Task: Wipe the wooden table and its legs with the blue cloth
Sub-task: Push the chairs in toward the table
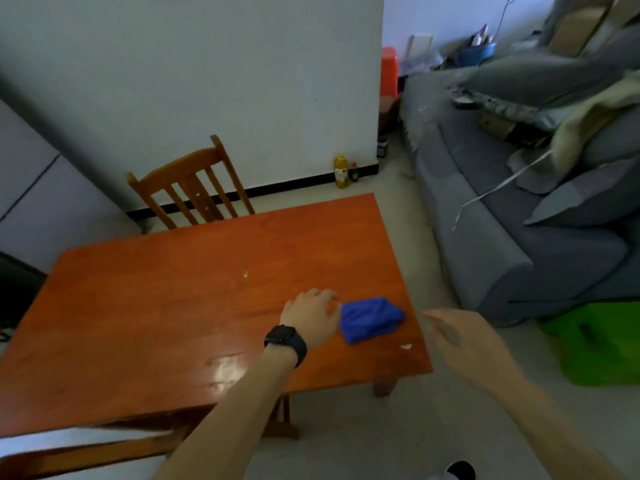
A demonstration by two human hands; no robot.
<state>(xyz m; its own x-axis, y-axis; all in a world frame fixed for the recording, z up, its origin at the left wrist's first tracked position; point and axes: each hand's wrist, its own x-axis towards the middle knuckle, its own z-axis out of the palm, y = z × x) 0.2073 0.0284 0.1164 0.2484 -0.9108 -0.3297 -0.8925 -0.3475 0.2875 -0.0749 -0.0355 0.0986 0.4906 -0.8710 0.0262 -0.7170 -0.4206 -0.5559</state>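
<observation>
Right grip: wide, fingers loose, holding nothing, in the air past the bench's right edge.
Left grip: fingers a little bent, holding nothing, low over the bench, just beside the cloth.
Black watch: on the left wrist.
Blue cloth: bunched up on the bench near its right edge, between both grips.
Wooden chair: behind the bench.

Table reddish-orange with wood grain; cloth plain bright blue; chair mid-brown; sofa grey; wall white above black skirting; bottle yellow; watch black; box bright green.
</observation>
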